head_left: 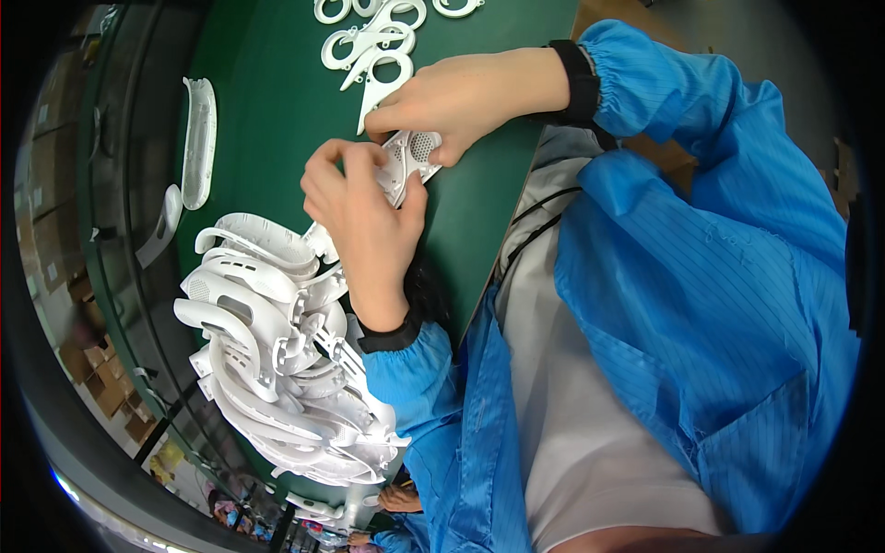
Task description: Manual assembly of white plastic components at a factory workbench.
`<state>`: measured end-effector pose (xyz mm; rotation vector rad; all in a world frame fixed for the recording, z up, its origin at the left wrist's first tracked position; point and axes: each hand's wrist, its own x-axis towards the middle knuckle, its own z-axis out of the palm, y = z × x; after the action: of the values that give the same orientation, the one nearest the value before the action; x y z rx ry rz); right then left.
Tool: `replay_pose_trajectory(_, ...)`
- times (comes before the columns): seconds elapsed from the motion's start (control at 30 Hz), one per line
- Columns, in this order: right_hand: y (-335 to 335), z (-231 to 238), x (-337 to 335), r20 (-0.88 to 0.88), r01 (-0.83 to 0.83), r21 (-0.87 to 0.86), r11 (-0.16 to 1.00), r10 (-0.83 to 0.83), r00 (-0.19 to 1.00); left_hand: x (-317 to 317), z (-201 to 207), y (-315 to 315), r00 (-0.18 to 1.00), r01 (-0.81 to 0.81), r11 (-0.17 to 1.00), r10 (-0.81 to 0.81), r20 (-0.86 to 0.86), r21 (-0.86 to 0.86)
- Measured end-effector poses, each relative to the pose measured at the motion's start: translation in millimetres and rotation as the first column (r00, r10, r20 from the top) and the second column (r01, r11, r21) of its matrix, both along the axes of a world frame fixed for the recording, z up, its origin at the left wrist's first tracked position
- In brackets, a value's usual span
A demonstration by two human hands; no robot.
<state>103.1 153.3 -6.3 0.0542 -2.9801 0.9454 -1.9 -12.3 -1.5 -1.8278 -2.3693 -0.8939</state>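
Observation:
Between my two hands is a white plastic part [422, 147] with perforated mesh patches, held just above or against the green table [267, 111]. My right hand [461, 97] comes from the upper right, its fingers and thumb closed on the part's upper end. From below, my left hand [364, 221] grips the other end, with thumb and bent fingers around it. The hands hide much of the part. White ring-ended plastic pieces [371, 100] lie right beside my right hand's fingers. A heap of white curved shells [244, 304] lies by my left wrist.
A long white shell [198, 143] and a smaller curved piece [164, 226] lie near the table's far edge. Dark metal framing [129, 184] runs beyond it, with cardboard boxes [106, 387] behind. Another person's hand [399, 499] shows at the bottom, past the heap.

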Motion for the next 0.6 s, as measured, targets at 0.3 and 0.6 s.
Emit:
replay_pose_trajectory(0.3,24.2,-8.0,-15.5,0.249,0.055,-0.297,0.953,0.022,0.968,-7.7,7.6,14.6,0.996,-0.086,0.936,0.090,-0.005,-0.342)
replay_pose_trajectory(0.6,18.1,-3.2,-17.8,0.021,-0.022,-0.086,0.996,0.024,0.999,-5.3,14.2,5.8,0.997,-0.077,0.948,0.067,-0.041,-0.308)
